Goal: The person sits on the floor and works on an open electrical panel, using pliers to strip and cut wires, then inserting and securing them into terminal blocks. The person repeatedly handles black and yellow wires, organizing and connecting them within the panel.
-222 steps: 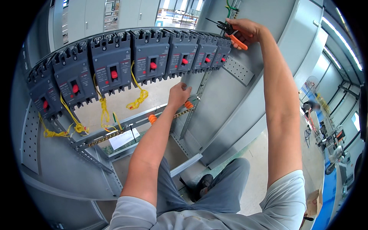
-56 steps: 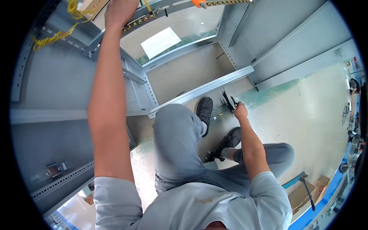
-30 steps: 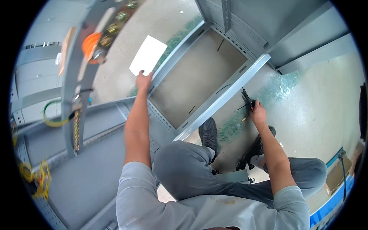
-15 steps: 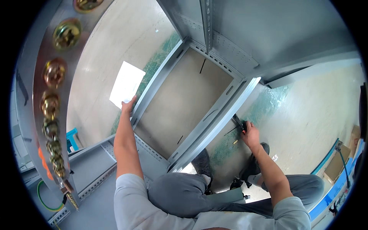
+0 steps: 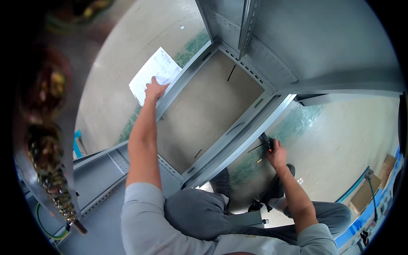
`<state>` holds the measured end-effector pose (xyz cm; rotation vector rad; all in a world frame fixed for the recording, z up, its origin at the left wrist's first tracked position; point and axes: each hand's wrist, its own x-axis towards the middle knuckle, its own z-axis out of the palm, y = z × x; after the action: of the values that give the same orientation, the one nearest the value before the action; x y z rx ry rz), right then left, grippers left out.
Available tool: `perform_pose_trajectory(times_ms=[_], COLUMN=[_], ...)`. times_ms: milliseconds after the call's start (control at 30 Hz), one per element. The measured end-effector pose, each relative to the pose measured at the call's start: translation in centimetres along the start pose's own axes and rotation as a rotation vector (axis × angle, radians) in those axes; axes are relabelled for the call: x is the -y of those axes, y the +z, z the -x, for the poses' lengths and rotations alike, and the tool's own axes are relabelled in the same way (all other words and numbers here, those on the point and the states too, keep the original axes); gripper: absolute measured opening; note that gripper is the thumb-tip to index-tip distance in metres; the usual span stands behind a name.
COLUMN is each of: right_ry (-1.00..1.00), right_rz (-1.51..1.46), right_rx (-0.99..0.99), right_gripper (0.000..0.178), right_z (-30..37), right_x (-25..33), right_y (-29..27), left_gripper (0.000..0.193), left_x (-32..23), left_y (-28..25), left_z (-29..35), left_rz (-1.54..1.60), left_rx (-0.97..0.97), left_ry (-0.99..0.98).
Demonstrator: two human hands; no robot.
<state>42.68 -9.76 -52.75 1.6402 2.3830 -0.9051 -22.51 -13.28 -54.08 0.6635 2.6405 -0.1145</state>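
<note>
L hand (image 5: 155, 90) pressing on white paper sheet (image 5: 154, 74) upper left, grip unclear, R hand (image 5: 277, 154) centre-right, fingers grasping black pliers (image 5: 267, 143) touching floor (image 5: 340, 140) by grey cabinet frame (image 5: 238, 140)

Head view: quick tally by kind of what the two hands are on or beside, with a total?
Paper sheet, under the left hand: 1
Black-handled tool, at the right hand: 1
Thin dark rod on the floor: 1
Small yellow piece on the floor: 1
Total: 4

White sheet (image 5: 155, 73); grey cabinet frame (image 5: 238, 136); black tool (image 5: 266, 142).
</note>
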Motion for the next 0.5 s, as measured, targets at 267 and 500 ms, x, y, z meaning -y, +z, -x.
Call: perform_pose_trajectory(times_ms=[267,500], right_ry=[0.018,0.012], right_rz=[-0.043,-0.009], right_rx=[-0.024,0.005], right_gripper=[0.052,0.050], right_z=[0.1,0.1], right_x=[-0.1,0.8], right_y=[0.2,-0.8], left_gripper=[0.091,0.049], left_x=[1.1,5.0], left_y=[-0.9,0.1], left_z=[-0.4,-2.4], left_rz=[-0.191,-0.134], left_rx=[-0.043,-0.308], left_ry=[0.277,0.363])
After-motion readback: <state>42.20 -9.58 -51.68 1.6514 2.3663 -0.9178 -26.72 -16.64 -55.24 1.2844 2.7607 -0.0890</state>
